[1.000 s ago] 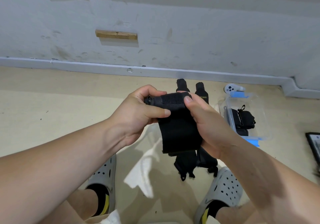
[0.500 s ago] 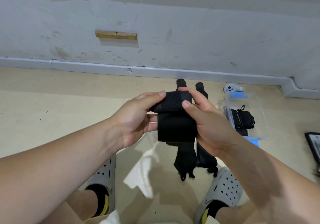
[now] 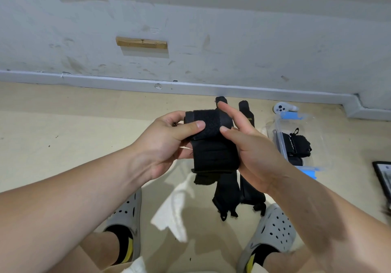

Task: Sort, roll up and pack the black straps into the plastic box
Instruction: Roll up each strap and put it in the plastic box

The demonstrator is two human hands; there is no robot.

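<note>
Half-rolled strap [image 3: 213,141] pinched at the roll by left hand [image 3: 165,143], gripped along its side by right hand [image 3: 251,145], above mid-floor. Best rolled tight, edges kept flush, then packed in box [image 3: 319,133] by the floor's right edge.

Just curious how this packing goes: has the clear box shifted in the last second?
No. The box still sits just below the controller, near the skirting.
</note>
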